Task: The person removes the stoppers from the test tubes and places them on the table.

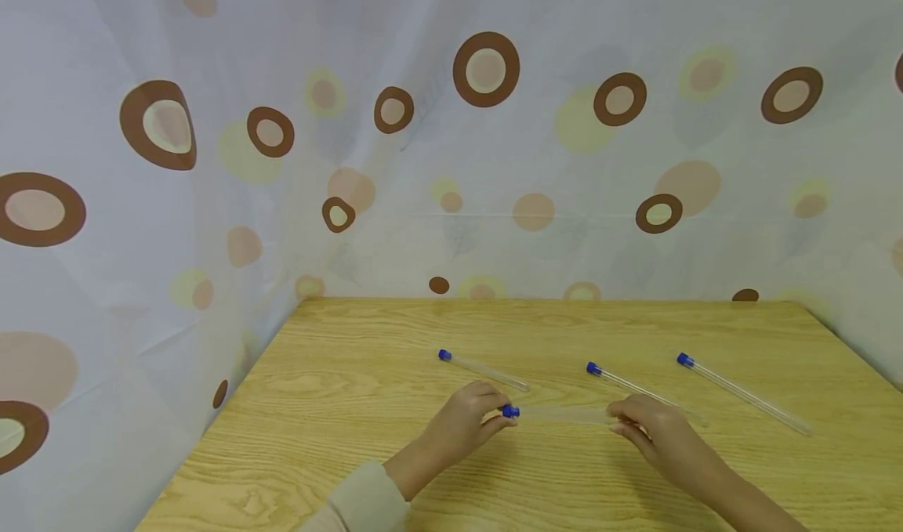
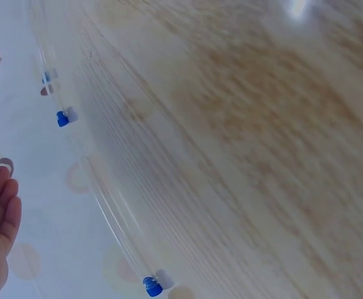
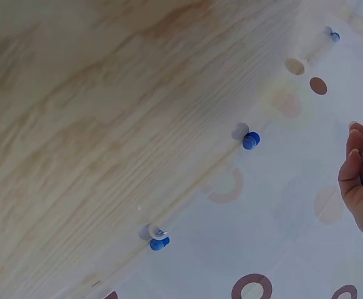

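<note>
Pinching a blue cap [image 1: 511, 411] in the left hand [image 1: 462, 418] and a clear tube [image 1: 564, 414] by one end in the right hand [image 1: 656, 434], over the tabletop [image 1: 317, 438], near three other tubes [image 1: 748, 395] with blue tops toward the back left corner. Cannot tell if touching.

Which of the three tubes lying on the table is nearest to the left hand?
The leftmost tube, just beyond the left hand; the other two lie farther right.

A circle-patterned sheet [image 1: 451, 152] hangs behind and beside the wood-grain table [image 1: 317, 395].
</note>
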Motion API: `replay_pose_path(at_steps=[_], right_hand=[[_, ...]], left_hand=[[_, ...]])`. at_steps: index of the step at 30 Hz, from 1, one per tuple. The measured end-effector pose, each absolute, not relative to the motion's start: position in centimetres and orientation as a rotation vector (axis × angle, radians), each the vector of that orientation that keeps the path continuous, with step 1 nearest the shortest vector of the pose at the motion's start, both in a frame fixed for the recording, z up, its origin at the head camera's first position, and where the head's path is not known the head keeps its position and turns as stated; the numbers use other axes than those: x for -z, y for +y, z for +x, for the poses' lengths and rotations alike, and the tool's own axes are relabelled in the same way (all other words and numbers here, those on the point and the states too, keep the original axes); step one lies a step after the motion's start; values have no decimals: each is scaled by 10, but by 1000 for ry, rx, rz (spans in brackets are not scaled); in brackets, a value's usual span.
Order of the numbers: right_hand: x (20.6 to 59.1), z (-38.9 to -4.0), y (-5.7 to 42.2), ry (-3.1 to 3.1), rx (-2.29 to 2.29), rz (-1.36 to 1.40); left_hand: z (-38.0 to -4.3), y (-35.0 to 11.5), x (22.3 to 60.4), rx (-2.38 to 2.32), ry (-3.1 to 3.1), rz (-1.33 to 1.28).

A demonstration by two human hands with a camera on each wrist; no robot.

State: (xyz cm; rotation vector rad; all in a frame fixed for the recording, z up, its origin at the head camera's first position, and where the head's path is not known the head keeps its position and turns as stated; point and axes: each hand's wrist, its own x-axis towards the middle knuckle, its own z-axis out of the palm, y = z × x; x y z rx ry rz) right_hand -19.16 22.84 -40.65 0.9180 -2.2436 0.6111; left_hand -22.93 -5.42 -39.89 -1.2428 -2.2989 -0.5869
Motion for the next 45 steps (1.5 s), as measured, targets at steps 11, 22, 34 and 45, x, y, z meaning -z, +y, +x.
replay_pose_path(at_steps=[11, 22, 34, 45], right_hand=[[409, -191, 230, -2206, -568, 911], [413, -193, 226, -2131, -553, 932], [411, -194, 223, -2070, -573, 945], [408, -191, 226, -2094, -548, 964]], left_hand=[[-229, -52, 398, 632, -2356, -1295], [-227, -58, 392, 839, -2511, -1294], [-230, -63, 390, 1236, -2673, -1219], [-229, -59, 388, 1185, -2705, -1185]])
